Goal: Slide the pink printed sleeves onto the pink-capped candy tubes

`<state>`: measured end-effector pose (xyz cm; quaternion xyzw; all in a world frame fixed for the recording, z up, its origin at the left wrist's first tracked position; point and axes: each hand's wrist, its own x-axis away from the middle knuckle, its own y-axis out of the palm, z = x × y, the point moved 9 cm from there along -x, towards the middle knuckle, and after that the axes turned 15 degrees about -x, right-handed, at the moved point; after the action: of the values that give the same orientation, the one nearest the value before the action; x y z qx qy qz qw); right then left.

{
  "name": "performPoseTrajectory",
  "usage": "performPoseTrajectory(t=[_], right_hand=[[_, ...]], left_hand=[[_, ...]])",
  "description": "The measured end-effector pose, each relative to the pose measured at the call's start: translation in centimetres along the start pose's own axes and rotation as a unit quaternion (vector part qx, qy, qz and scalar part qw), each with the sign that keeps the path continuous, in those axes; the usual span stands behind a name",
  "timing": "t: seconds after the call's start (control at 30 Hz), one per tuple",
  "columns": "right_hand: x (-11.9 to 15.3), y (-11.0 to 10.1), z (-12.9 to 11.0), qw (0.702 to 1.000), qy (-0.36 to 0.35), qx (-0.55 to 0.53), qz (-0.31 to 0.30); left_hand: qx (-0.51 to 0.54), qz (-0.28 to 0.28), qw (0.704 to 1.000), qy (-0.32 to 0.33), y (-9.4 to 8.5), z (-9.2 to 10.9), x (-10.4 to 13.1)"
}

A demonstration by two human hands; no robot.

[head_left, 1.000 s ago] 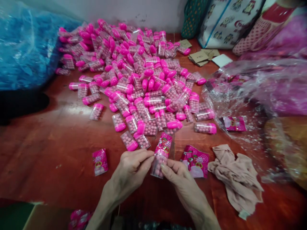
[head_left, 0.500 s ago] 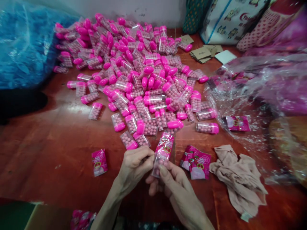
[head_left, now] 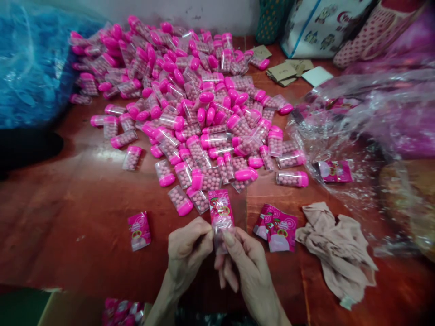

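A clear container of pink balls with a printed pink sleeve [head_left: 220,210] stands between my two hands at the front of the red-brown table. My right hand [head_left: 246,260] grips its lower part between thumb and fingers. The fingers of my left hand [head_left: 188,249] are pinched at its left edge. Past my hands lies a big heap of small clear containers with bright pink caps [head_left: 190,99]. One flat pink sleeve [head_left: 139,231] lies to the left, and several more sleeves [head_left: 280,228] lie to the right.
A crumpled beige cloth [head_left: 340,249] is at the right, beside clear plastic wrapping [head_left: 367,203]. A blue plastic bag [head_left: 34,68] stands at the left. Brown cards [head_left: 282,72] and a white patterned bag [head_left: 322,27] are at the back. Pink packets [head_left: 122,311] show below the front edge.
Both hands have shifted slightly, and the sleeved container is now more upright and a little further left. The whole view has moved slightly.
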<state>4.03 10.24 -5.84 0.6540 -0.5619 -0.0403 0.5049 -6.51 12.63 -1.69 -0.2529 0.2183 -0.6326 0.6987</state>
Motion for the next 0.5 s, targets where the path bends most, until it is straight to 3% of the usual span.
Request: performPoseTrajectory(t=[0.13,0.27,0.37,0.5], right_hand=[[-0.3,-0.4,-0.7,0.995,-0.037,0.089,0.025],[-0.5,-1.2,-1.8,0.97,-0.082,0.22,0.066],[-0.4,-1.1,-3.2,0.929,-0.131,0.338,0.067],[0.6,-0.6,-7.0,0.857,-0.281,0.416,0.112]], left_hand=[[0.082,0.036,0.992,-0.087,0.4,-1.4,0.6],[0.233,-0.07,0.959,-0.147,3.0,-1.7,1.2],[0.286,-0.1,0.932,-0.2,4.1,-1.9,1.8],[0.341,-0.086,0.907,-0.233,4.7,-2.1,2.3]])
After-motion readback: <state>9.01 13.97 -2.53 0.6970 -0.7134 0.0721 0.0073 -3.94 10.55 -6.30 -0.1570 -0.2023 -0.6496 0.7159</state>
